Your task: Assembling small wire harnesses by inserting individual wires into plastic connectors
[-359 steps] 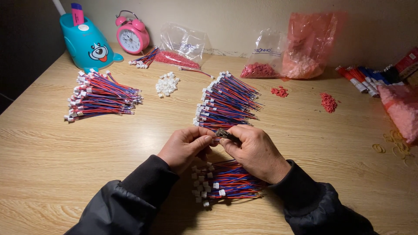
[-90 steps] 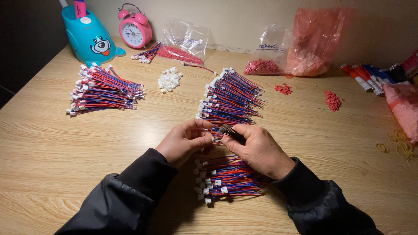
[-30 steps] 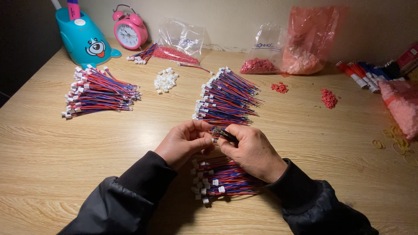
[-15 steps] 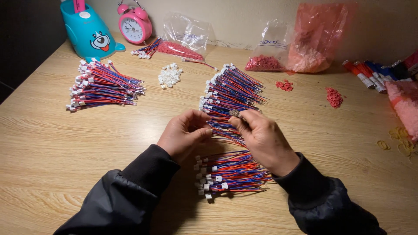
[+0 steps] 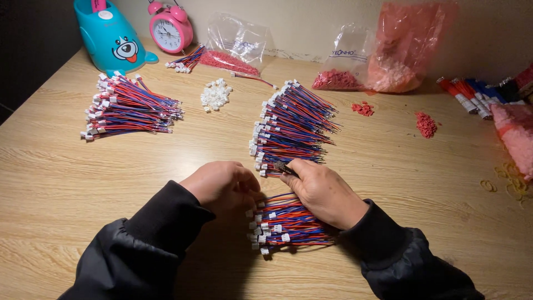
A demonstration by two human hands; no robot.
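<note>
My left hand (image 5: 222, 186) is curled, its fingertips on the white connector ends of a small bundle of red and blue wires (image 5: 291, 222) lying close to me. My right hand (image 5: 325, 191) rests across that bundle. Its thumb and forefinger pinch a thin wire end at the near edge of the large middle pile of red and blue wires (image 5: 291, 125). Black sleeves cover both my arms.
Another wire pile (image 5: 130, 105) lies at the left, with a heap of white connectors (image 5: 215, 94) beyond it. At the back stand a blue animal-shaped holder (image 5: 111, 36), a pink alarm clock (image 5: 171, 28) and plastic bags (image 5: 405, 50) of red parts. Rubber bands (image 5: 502, 178) lie at the right.
Half a second ago my right hand reached further into the middle pile. It has drawn back toward me, and my left hand has dropped onto the near bundle's connectors.
</note>
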